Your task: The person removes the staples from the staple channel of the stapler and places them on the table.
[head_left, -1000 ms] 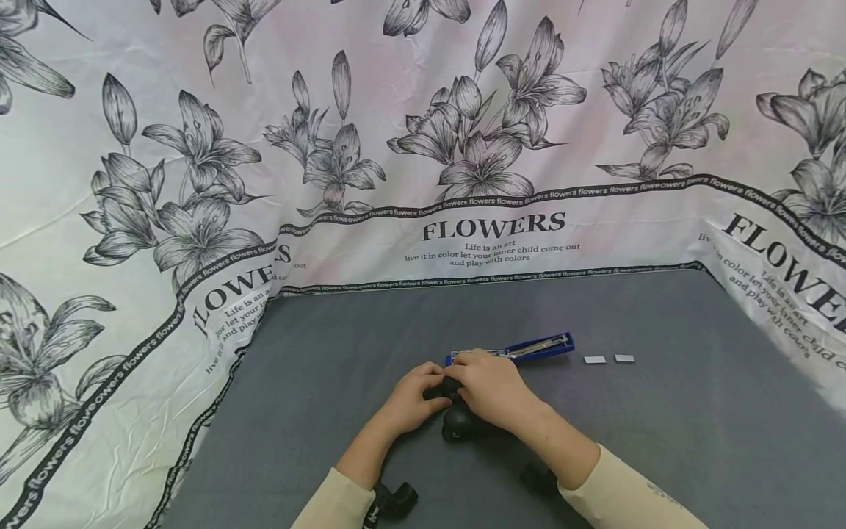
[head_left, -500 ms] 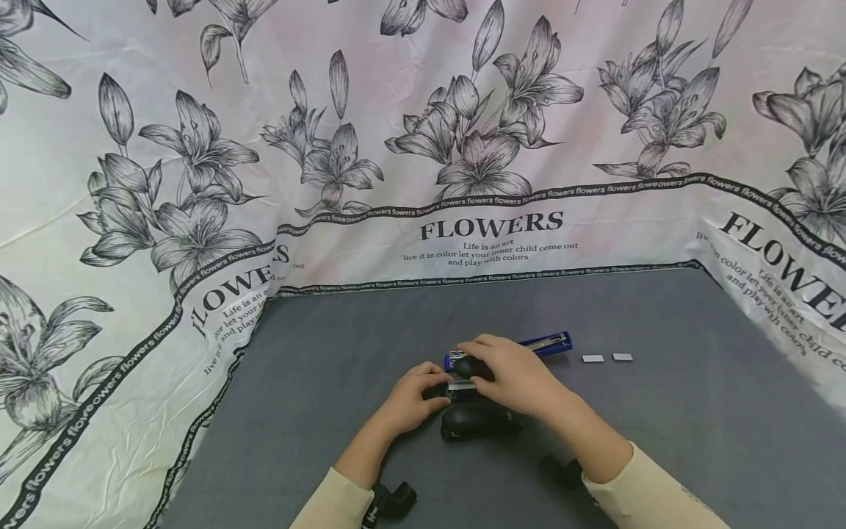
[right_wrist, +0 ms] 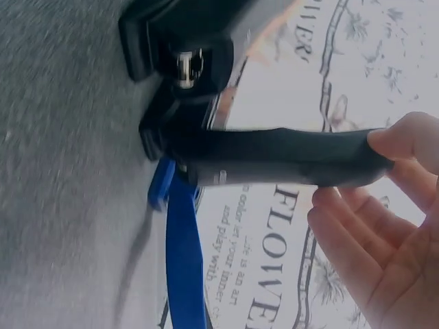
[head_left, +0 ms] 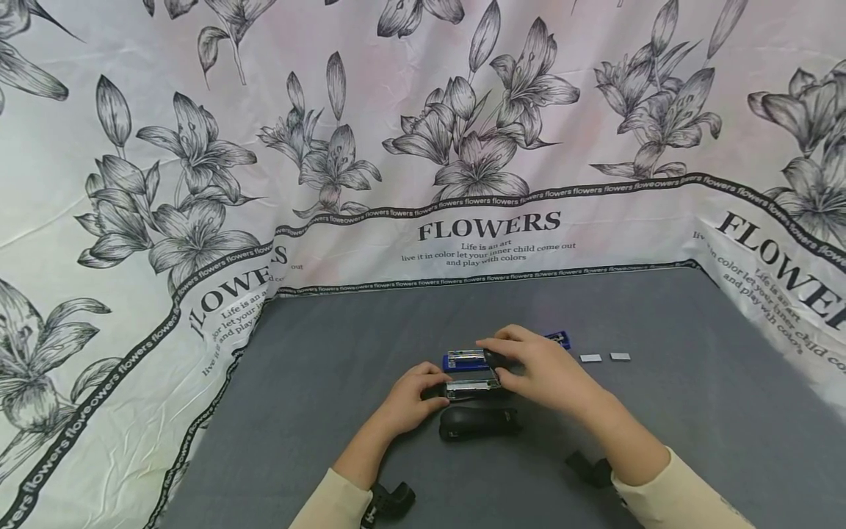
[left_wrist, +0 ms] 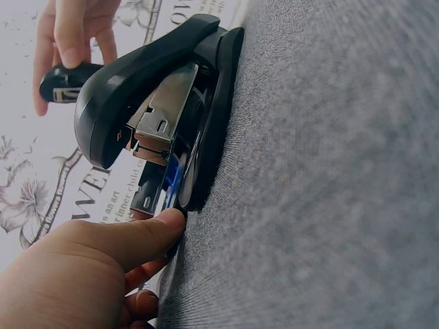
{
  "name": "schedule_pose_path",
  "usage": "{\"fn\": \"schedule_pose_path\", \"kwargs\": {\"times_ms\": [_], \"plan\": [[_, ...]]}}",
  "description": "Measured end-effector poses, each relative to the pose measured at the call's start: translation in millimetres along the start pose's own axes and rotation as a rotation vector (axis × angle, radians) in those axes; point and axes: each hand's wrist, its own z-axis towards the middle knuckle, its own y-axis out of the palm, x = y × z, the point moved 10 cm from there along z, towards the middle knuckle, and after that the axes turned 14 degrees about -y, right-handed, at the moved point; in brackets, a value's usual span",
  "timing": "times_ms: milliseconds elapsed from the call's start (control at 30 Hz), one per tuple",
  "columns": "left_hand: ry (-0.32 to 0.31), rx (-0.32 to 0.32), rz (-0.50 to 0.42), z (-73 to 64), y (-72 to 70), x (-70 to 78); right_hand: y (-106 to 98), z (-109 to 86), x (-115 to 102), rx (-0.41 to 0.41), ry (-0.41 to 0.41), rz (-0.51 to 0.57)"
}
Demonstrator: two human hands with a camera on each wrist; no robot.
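Observation:
A black stapler (head_left: pixel 472 391) stands in the middle of the table with its top arm (right_wrist: pixel 281 156) swung up, baring the metal magazine. My left hand (head_left: pixel 413 398) pinches the front end of its base between thumb and fingers. My right hand (head_left: pixel 548 371) grips the tip of the raised top arm, thumb on one side and fingers on the other. Just behind lies a blue stapler (head_left: pixel 459 361), opened out flat, its middle partly hidden by my right hand. A second black stapler (head_left: pixel 479 424) sits closed on the near side, its metal magazine showing in the left wrist view.
Two small pale strips (head_left: pixel 590 358) that look like staples lie to the right of the blue stapler. Grey cloth (head_left: pixel 330 338) covers the table. A white flower-printed curtain (head_left: pixel 489 242) hangs behind and along the sides. Black wrist gear (head_left: pixel 395 502) sits by the left sleeve.
My right hand has swung the middle black stapler's top arm up and back to the right, uncovering its magazine. My left hand has stayed at the base.

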Motion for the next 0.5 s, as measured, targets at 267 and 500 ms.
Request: {"fn": "schedule_pose_path", "kwargs": {"times_ms": [267,500], "plan": [[0.013,0.008,-0.016,-1.3,-2.3,2.4,-18,-13.9,15,0.048,0.073,0.039],[0.029,0.015,-0.014,-1.6,-2.2,3.5,-34,-24.2,21,0.034,0.1,-0.007]]}}
